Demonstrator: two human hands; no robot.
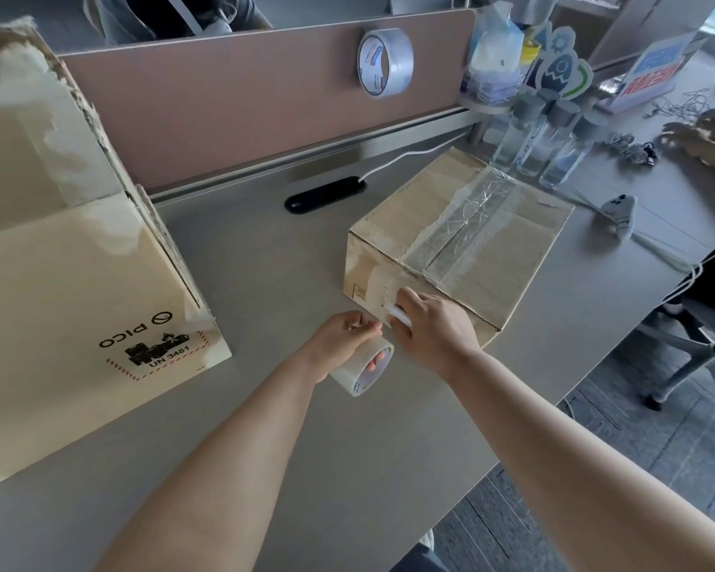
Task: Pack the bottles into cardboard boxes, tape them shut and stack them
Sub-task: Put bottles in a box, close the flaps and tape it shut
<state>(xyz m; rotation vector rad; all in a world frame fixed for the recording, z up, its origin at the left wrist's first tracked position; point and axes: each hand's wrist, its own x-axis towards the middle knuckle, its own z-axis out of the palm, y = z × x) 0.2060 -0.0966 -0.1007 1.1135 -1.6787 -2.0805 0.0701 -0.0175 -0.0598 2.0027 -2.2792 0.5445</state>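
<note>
Head: left grip clasps tape roll; right grip pinches tool at box edge.

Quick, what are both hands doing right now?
Left hand: holds the tape roll.
Right hand: grips a thin white tool against the box.

Office, open-plan. My grey desk backs onto a low pinkish partition with a metal rail along its foot. A black cable port is set in the desktop, with a white cable running out of it. A roll of tape hangs on the partition. At the next seat to my right, another person's hand lies among thin wires, with a chair's wheeled base below. Grey carpet tiles underfoot.
</note>
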